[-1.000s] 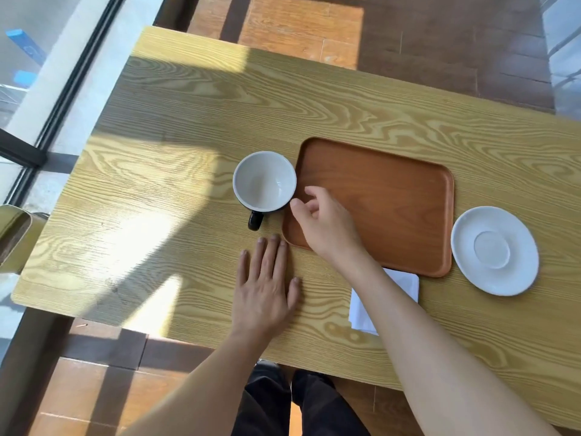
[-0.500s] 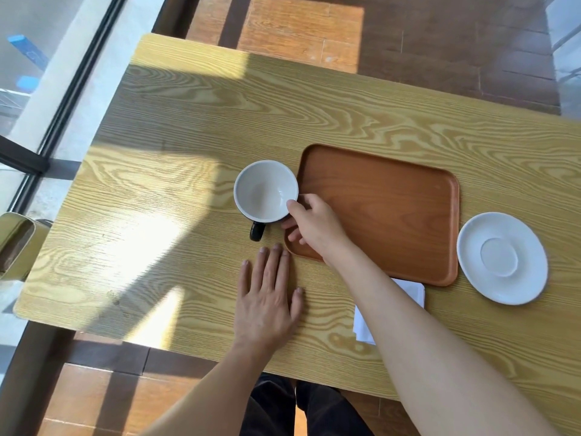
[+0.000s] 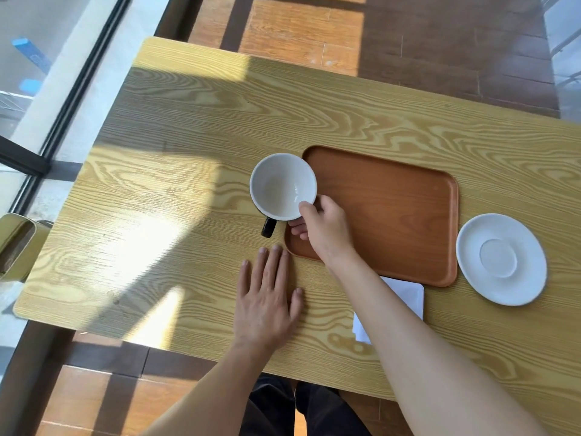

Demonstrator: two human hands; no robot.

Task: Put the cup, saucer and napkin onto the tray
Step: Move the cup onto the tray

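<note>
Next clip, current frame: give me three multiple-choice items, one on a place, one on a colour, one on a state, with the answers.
1. Where is the round white saucer?
A. on the brown wooden tray
B. on the table, right of the tray
C. under the cup

2. What colour is the handle of the white-lined cup?
A. black
B. red
C. white

3. What is the right hand doing?
A. lying flat on the table
B. lifting the napkin
C. gripping the cup's rim

Answers:
1 B, the saucer lies beside the brown wooden tray.
2 A, a black handle pokes out below the cup.
3 C, its thumb hooks over the rim; the left hand lies flat.
</note>
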